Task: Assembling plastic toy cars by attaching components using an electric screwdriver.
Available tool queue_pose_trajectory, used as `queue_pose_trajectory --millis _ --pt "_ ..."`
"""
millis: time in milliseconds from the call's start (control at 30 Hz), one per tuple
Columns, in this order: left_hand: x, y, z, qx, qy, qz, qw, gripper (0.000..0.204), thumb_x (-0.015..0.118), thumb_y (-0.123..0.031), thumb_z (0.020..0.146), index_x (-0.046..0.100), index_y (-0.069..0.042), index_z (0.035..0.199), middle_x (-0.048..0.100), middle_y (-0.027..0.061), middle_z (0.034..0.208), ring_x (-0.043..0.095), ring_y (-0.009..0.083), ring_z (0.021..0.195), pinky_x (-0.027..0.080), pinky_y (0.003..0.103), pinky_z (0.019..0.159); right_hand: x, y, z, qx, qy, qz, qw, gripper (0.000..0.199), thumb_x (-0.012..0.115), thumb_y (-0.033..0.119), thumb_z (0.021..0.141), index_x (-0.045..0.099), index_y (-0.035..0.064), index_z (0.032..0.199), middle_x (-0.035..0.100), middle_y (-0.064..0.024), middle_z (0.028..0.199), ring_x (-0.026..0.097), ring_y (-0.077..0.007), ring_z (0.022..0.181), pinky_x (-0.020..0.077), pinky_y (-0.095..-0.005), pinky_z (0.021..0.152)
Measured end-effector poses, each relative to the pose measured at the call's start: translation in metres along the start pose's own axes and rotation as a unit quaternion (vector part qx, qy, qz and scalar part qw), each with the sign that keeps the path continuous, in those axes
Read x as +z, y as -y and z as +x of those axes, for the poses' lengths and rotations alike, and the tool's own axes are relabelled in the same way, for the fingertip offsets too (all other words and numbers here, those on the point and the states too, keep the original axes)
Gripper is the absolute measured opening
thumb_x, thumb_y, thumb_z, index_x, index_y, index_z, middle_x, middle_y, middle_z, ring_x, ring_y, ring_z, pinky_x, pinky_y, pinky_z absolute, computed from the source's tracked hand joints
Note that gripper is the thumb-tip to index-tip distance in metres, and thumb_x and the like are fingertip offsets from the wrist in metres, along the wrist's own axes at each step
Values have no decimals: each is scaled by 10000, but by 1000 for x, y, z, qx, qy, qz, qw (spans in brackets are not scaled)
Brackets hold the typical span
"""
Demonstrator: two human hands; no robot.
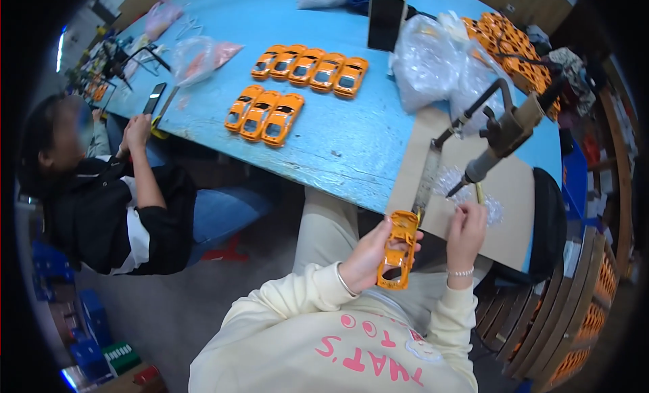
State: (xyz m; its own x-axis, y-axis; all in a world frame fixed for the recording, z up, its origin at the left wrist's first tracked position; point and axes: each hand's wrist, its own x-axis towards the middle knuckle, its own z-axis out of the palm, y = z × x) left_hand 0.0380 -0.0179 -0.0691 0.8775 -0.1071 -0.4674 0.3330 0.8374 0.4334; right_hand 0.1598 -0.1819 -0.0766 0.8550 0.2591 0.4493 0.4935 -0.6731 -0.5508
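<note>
Lower centre of the frame: your left hand [365, 258] has its fingers wrapped around an orange plastic toy car shell [399, 249]; your right hand [465, 229] is pinched shut just beside it, contents indiscernible.

Toy car bodies [292, 88] on the table [351, 149], left of plastic bags [433, 65], behind a held shell [399, 249].

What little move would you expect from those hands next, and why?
Probably the right hand brings its pinched fingertips to the upturned orange toy car shell held in the left hand. The shell's open underside faces up, close by the hanging screwdriver.
</note>
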Motion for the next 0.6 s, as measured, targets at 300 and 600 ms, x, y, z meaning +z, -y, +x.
queue_pose_trajectory --millis 300,600 --pt "-31 35 19 -100 171 -161 967 513 261 -458 1056 435 -89 1366 594 92 1197 604 177 1045 526 334 873 -22 51 -51 126 93 261 953 126 583 -71 858 632 0 949 572 -120 895 594 -246 780 489 -324 678" --pt "7 14 -9 -8 42 32 999 438 292 -404 1066 433 -82 1327 581 89 1197 611 186 1062 520 309 861 -29 48 -54 -46 60 106 992 179 630 -100 805 663 -2 951 600 -119 915 623 -238 726 510 -305 619"
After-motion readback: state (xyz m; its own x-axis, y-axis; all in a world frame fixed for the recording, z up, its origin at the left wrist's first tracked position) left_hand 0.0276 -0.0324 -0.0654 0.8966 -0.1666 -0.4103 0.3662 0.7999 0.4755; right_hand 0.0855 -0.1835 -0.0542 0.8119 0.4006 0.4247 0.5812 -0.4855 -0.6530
